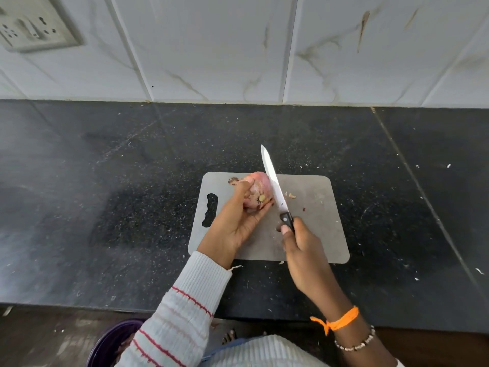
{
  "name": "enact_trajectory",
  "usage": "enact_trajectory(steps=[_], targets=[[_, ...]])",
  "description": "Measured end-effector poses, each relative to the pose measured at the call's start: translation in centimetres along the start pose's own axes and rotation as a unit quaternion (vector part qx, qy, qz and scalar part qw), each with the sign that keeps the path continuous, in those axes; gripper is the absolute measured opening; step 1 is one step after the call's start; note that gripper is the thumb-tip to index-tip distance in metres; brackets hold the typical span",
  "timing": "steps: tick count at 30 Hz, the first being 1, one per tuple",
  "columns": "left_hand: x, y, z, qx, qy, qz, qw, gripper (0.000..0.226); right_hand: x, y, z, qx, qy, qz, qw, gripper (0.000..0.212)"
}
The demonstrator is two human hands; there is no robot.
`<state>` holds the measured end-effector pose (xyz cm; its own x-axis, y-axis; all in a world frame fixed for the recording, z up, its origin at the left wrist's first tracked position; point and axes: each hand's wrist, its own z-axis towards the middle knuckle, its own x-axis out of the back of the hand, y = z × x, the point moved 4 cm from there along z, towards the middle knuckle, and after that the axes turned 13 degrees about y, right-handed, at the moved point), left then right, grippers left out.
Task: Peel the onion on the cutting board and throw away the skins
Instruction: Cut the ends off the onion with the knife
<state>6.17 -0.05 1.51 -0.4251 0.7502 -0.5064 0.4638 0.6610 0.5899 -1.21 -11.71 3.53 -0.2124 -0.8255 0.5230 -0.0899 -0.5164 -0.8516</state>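
Observation:
A pinkish onion with its papery skin on is held just above the grey cutting board. My left hand grips it from below and the left, root end facing me. My right hand grips the black handle of a knife. The blade points away from me and lies against the onion's right side. A few small skin scraps lie on the board right of the blade.
The board sits on a dark speckled counter strewn with tiny flakes, backed by a white tiled wall with a socket plate. A purple bin or bowl stands on the floor at the lower left, below the counter edge.

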Motion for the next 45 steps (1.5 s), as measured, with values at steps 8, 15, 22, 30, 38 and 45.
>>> enact_trajectory(steps=[8, 15, 22, 30, 38, 45], targets=[[0.8, 0.8, -0.5, -0.091, -0.104, 0.222, 0.965, 0.048, 3.9, -1.0, 2.3, -0.072, -0.115, -0.032, 0.99, 0.024], [-0.1, -0.3, -0.3, -0.017, -0.008, 0.066, 0.998, 0.029, 0.4, -1.0, -0.4, -0.043, -0.077, -0.038, 0.995, 0.02], [-1.3, -1.3, -1.1, 0.084, 0.027, -0.081, 0.993, 0.043, 0.0, -1.7, -1.9, -0.114, -0.135, 0.033, 0.984, 0.014], [0.4, -0.4, -0.3, 0.057, 0.041, -0.036, 0.997, 0.036, 2.3, 0.4, 3.3, -0.015, 0.062, -0.175, 0.982, 0.017], [0.4, -0.6, -1.8, 0.008, -0.093, -0.019, 0.995, 0.043, 1.2, 3.0, 5.0, 0.052, 0.054, -0.3, 0.951, 0.031], [0.5, -0.3, -2.2, -0.095, -0.158, 0.018, 0.983, 0.075, 0.7, -0.8, 3.1, -0.065, -0.021, 0.223, 0.972, 0.023]])
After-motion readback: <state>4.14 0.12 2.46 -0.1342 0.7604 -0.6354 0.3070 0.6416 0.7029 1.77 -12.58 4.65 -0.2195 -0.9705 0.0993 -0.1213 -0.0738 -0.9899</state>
